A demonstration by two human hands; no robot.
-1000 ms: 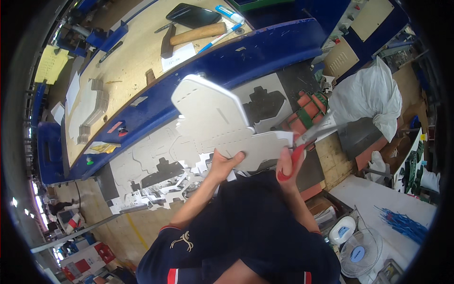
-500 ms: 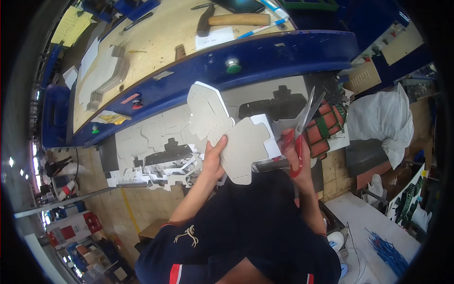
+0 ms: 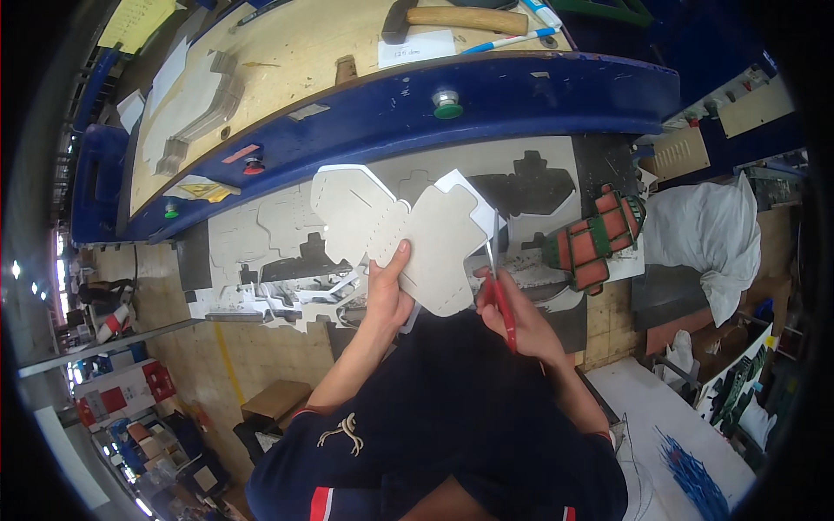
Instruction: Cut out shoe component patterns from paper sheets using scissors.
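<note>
Overall, the bench [image 3: 287, 69], wooden with a blue rail, spans the upper view. Below its rail lies a grey sheet [image 3: 252, 226] with cut outlines and dark gaps; a white bag [image 3: 708, 243] and a red-and-green block [image 3: 599, 239] are to the right. The blank [image 3: 443, 234], grey and two-lobed, is held up over the sheet, in front of the torso. Left hand [image 3: 389, 293]: clamped on its lower edge, thumb on top. Right hand [image 3: 526, 323]: closed around the red handles of the scissors [image 3: 507, 314], blades near the blank's right edge; contact unclear.

Progress, judged: blank's outline looks formed and free of the sheet; a white piece [image 3: 453, 181] juts beyond it, apparently untrimmed. Layer count unclear.

Writing: handwriting on a yellow paper [image 3: 135, 30] and a white note [image 3: 415, 49], not copied. No brand made out.
</note>
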